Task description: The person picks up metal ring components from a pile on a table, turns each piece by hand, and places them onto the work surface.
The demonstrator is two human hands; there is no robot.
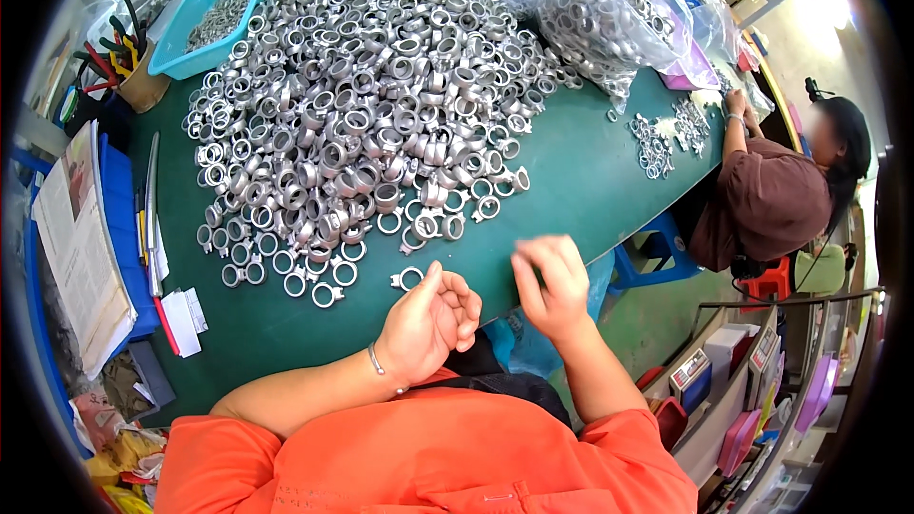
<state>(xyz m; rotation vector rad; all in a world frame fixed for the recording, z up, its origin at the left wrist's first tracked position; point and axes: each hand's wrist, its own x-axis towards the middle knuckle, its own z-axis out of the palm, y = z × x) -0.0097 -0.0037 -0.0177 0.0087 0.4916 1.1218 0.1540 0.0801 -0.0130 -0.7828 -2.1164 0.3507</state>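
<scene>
My left hand [433,322] is raised at the near edge of the green table, its fingers curled toward the palm and the thumb pointing up. Whatever may lie inside its fingers is hidden. To its right, my right hand [554,284] hangs beyond the table edge with bent fingers pressed together, the tips slightly blurred. I cannot make out anything in it. A single grey metal ring clamp [407,278] lies on the table just beyond my left thumb. Past it spreads a large heap of similar metal ring clamps [362,105].
A turquoise tray [176,62] of small parts and a tool holder [145,86] stand far left. Plastic bags of clamps [595,24] sit at the back. On the right, a co-worker in brown [771,186] handles small parts near a blue stool [657,262].
</scene>
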